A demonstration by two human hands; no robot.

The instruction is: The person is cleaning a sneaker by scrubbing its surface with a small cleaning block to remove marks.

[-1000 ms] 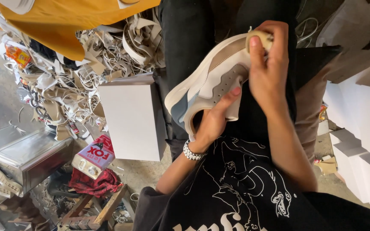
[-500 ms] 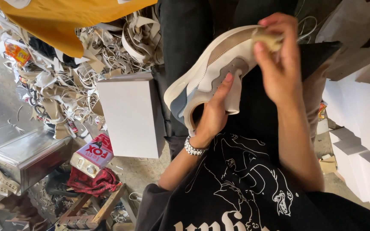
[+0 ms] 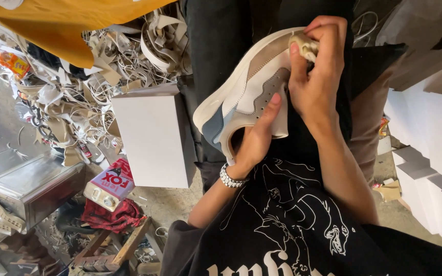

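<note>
Left hand [image 3: 254, 145] tucked inside the shoe [image 3: 246, 92] at frame centre, bracing it. Right hand [image 3: 315, 76] pinched tight on a small cloth [image 3: 304, 45], pressed against the toe.

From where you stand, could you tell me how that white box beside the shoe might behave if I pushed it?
The white box looks like thin card with flat faces, so it would probably slide rather than roll. It seems light for its size and might dent easily. It stands against the heap of strip offcuts, which could snag it.
</note>
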